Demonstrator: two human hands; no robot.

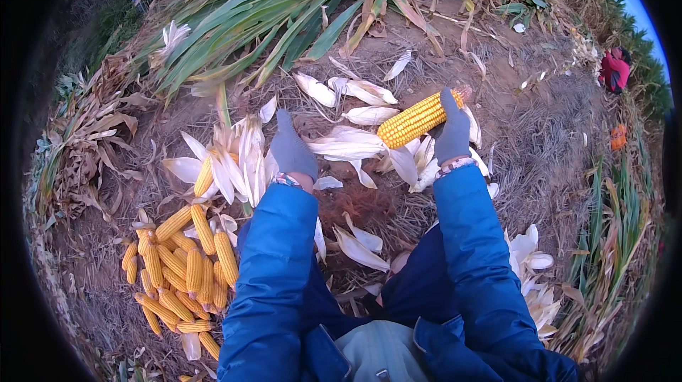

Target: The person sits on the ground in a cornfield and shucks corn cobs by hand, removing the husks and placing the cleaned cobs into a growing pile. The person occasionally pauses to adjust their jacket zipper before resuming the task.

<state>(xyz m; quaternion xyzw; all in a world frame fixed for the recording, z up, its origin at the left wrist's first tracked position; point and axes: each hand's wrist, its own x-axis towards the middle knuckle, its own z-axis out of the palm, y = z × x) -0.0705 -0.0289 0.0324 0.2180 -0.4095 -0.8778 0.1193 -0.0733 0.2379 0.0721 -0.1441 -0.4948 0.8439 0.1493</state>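
My right hand, in a grey glove, is closed round the upper end of a yellow ear of corn. The ear is tilted, its bare kernels facing up and its lower end pointing toward my left hand. My left hand, also gloved, has its thumb up, while its other fingers are mostly hidden. From its inner side a pale corn husk stretches toward the ear, and the hand seems closed on it. Beside my left wrist stand opened husks, with a partly bared ear among them.
A heap of husked ears lies at the lower left. Cut green and dry stalks lie across the far side. Loose husks are scattered on the soil between my legs. A person in red is at the far right, near an orange thing.
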